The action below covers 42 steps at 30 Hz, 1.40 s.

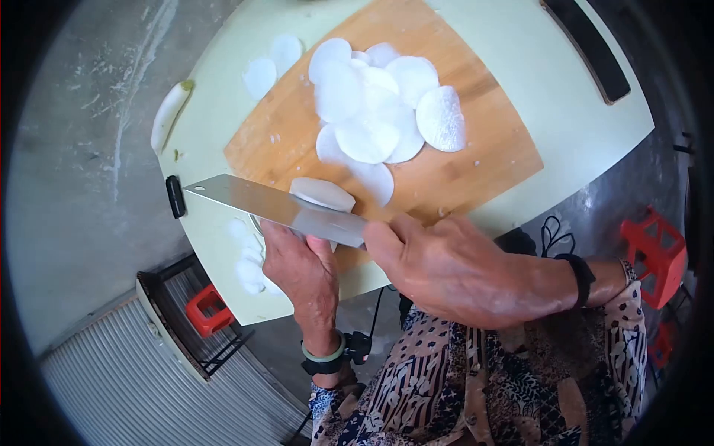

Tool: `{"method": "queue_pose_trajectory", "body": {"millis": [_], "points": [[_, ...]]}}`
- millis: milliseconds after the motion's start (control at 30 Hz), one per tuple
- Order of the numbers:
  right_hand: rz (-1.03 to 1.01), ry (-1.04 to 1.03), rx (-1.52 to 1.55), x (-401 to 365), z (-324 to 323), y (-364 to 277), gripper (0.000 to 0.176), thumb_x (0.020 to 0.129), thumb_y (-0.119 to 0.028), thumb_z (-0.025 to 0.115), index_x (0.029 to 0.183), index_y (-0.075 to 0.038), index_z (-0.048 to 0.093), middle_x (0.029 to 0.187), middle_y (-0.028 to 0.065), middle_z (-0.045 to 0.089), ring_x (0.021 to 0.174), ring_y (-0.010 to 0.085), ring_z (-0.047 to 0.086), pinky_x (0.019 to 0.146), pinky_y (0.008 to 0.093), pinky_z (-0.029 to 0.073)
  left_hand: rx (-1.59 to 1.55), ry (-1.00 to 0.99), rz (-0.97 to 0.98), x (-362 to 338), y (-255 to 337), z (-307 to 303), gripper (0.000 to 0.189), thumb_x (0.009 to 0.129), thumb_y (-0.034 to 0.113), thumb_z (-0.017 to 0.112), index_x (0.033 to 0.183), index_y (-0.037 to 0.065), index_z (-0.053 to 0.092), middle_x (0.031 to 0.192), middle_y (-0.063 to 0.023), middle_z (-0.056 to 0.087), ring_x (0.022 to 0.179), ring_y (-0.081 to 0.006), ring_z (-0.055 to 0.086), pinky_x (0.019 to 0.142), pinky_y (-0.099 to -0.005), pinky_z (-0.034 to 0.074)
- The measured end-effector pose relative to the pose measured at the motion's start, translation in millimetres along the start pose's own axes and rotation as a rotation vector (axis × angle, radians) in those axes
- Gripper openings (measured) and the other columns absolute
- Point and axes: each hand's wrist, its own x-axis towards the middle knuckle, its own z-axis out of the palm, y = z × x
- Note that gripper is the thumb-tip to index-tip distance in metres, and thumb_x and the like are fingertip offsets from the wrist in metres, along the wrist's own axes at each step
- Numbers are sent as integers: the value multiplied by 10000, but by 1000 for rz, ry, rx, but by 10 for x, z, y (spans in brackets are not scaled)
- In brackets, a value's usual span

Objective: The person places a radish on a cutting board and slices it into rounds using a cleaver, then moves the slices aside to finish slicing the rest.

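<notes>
My right hand (461, 271) is wrapped round the handle of a wide cleaver (275, 208), whose blade points left across the near part of the wooden board (491, 141). Just beyond the blade lies a thick white radish piece (322, 193). My left hand (301, 267) is on the near side of the blade, its fingers bent, and the blade partly hides what they hold. A loose pile of round white slices (372, 104) covers the middle of the board.
The pale table (201, 149) carries two slices (260, 77) at upper left, a white radish end (171, 115), a small black object (175, 196) and more white pieces (251, 267) at lower left. Red stools (654, 253) stand on the floor.
</notes>
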Motion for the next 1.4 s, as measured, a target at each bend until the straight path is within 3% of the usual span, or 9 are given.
{"method": "queue_pose_trajectory", "body": {"millis": [233, 633, 733, 833, 967, 1033, 1167, 1300, 1400], "points": [[77, -71, 68, -376, 22, -43, 253, 873, -19, 626, 1022, 49, 434, 810, 215, 623, 618, 367, 687, 478, 430, 538, 32, -9, -11, 1, -18, -9, 518, 1039, 334, 497, 1409, -22, 427, 1064, -271, 670, 971, -497, 664, 797, -495, 532], [-18, 1, 92, 191, 17, 69, 182, 881, 7, 612, 959, 45, 452, 696, 195, 634, 599, 358, 697, 498, 431, 542, -1, 38, -40, 11, 89, 11, 380, 1040, 347, 565, 1206, 12, 497, 991, -255, 660, 883, -465, 661, 776, -477, 522], [17, -36, 27, -97, 69, 9, 190, 881, 7, 612, 972, 41, 448, 748, 227, 635, 637, 370, 705, 515, 438, 548, 31, 63, -16, -8, 52, 15, 429, 1051, 418, 557, 1204, 21, 504, 987, -253, 654, 889, -462, 663, 776, -477, 519], [209, -84, 52, -219, 91, -55, 174, 1000, -77, 586, 984, -8, 427, 766, 157, 578, 571, 347, 630, 479, 432, 508, 41, 54, 8, 14, 45, 4, 411, 1057, 411, 548, 1199, 28, 513, 991, -251, 655, 897, -463, 664, 769, -478, 519], [164, -88, 30, -28, 18, -73, 156, 966, -19, 587, 1015, 19, 444, 767, 164, 584, 568, 351, 630, 470, 424, 507, 12, 32, -24, 18, 41, -13, 411, 1017, 363, 622, 1200, 3, 540, 1008, -226, 650, 893, -437, 662, 743, -471, 528], [102, -201, 24, 179, -16, 4, 233, 894, 10, 604, 1079, 95, 490, 856, 199, 602, 693, 341, 663, 589, 447, 529, 28, 65, 10, 9, 89, 13, 433, 960, 313, 714, 1193, -17, 558, 1019, -202, 642, 895, -406, 663, 730, -458, 534], [-130, -20, 265, 385, 59, 242, 131, 902, -1, 587, 1001, 84, 569, 988, 216, 529, 950, 339, 612, 749, 457, 493, 48, 86, 6, 4, 131, 51, 444, 956, 314, 721, 1207, -15, 558, 1030, -201, 650, 914, -400, 667, 743, -454, 535], [-163, -19, 77, 78, -22, 89, 206, 882, 16, 589, 1061, 102, 533, 938, 216, 555, 884, 362, 619, 753, 470, 497, 70, 113, 21, 21, 112, 43, 454, 956, 328, 722, 1208, -11, 557, 1043, -196, 660, 927, -395, 668, 760, -457, 534], [253, -217, 107, -32, -66, -33, 336, 858, 35, 572, 1149, 133, 437, 790, 187, 593, 732, 380, 613, 698, 470, 500, 62, 104, 15, 20, 83, 40, 457, 952, 336, 726, 1201, -9, 558, 1044, -195, 658, 932, -395, 664, 762, -460, 530]]}}
